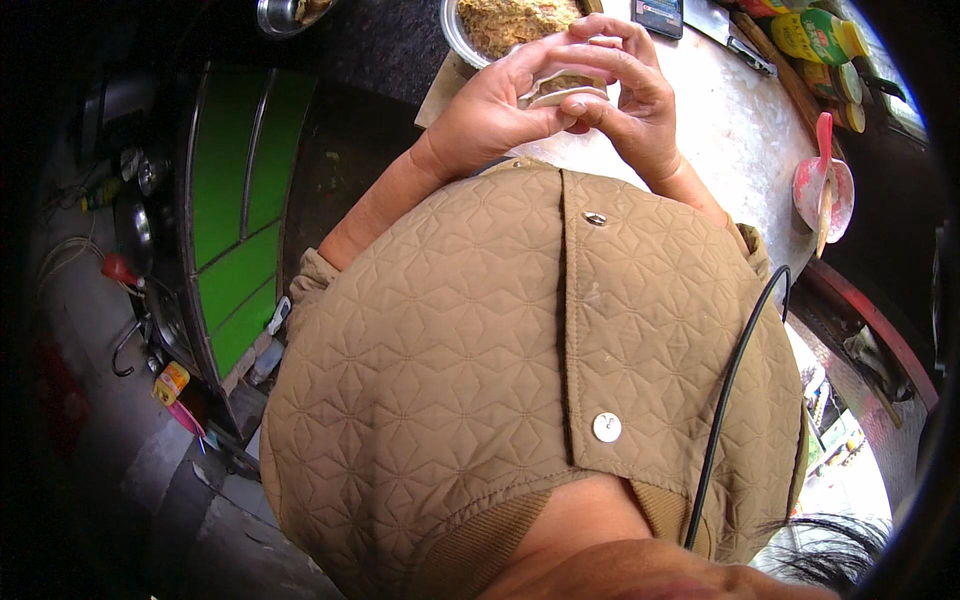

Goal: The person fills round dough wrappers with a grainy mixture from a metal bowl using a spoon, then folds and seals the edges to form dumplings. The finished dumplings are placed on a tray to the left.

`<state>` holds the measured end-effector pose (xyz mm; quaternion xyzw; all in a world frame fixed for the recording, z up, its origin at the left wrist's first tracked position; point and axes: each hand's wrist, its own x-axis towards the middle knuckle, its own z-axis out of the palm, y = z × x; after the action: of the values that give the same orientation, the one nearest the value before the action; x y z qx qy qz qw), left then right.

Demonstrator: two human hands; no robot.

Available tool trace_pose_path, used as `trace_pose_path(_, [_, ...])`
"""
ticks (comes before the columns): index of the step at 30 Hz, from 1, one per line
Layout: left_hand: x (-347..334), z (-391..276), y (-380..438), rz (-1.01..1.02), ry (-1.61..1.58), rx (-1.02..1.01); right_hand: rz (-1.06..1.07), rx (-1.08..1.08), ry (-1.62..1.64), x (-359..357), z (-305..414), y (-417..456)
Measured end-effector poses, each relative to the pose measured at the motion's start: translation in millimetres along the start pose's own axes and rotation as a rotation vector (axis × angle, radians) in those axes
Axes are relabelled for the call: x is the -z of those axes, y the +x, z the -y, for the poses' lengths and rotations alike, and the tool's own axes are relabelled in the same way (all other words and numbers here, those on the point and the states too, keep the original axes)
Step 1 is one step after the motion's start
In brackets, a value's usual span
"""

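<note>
Between my hands is a partly folded dough wrapper with filling (564, 90), its pale edges standing up around a brownish middle. My left hand (506, 97) cups it from the left, thumb along the near edge. From the right, my right hand (637, 97) pinches the near rim with its thumb, while its fingers arch over the far side. Just beyond my hands stands a metal bowl (452, 30) of crumbly yellow-brown filling (514, 22). My fingers partly hide the wrapper and the bowl's near edge.
A flour-dusted worktop (720, 112) lies under my hands. On it are a phone (658, 16) and, at the right edge, a pink-handled scoop (806, 199). Bottles and jars (814, 37) line the far right. Green cabinet doors (232, 165) stand left; a black cable (724, 405) crosses my jacket.
</note>
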<state>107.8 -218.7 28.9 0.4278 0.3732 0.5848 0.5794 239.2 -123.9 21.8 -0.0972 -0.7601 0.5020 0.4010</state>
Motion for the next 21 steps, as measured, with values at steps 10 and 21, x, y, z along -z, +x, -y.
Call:
trace_pose_path(10, [1,-11,2,0.042,-0.013,0.087,0.001,-0.195,0.093,-1,0,-8])
trace_pose_path(21, [-5,-14,-1,-0.133,0.305,-0.011,-0.049,-0.046,-0.035,1,-2,-6])
